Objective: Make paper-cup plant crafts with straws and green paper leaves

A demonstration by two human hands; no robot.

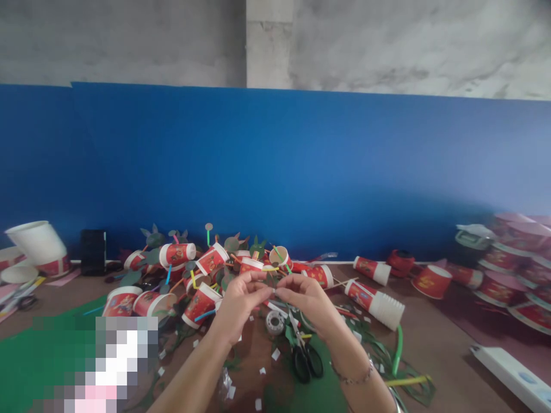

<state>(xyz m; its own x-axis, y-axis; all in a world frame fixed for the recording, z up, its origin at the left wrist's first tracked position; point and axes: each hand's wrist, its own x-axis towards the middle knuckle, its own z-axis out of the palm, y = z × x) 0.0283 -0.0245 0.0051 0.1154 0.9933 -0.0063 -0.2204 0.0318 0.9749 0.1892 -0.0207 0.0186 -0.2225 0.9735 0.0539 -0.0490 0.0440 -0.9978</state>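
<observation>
My left hand [241, 299] and my right hand [309, 298] meet over the middle of the table, fingertips almost touching. Each is pinched closed, thumb against fingers. Whatever lies between the fingertips is too small to make out. Just below them are a roll of tape [274, 323] and black-handled scissors [306, 358], blades pointing away from me. A red paper cup [201, 305] with a blue straw lies left of my left hand. Behind the hands is a heap of red paper cups [212, 259] with coloured straws and cut paper shapes.
Small white scraps [276, 354] and green paper strips litter the brown table. A stack of cups [375, 303] lies at right, near a white box [510, 367]. Larger red tubs [495, 287] are piled far right. White tubs [38, 246] stand far left. A blue panel [275, 172] rises behind.
</observation>
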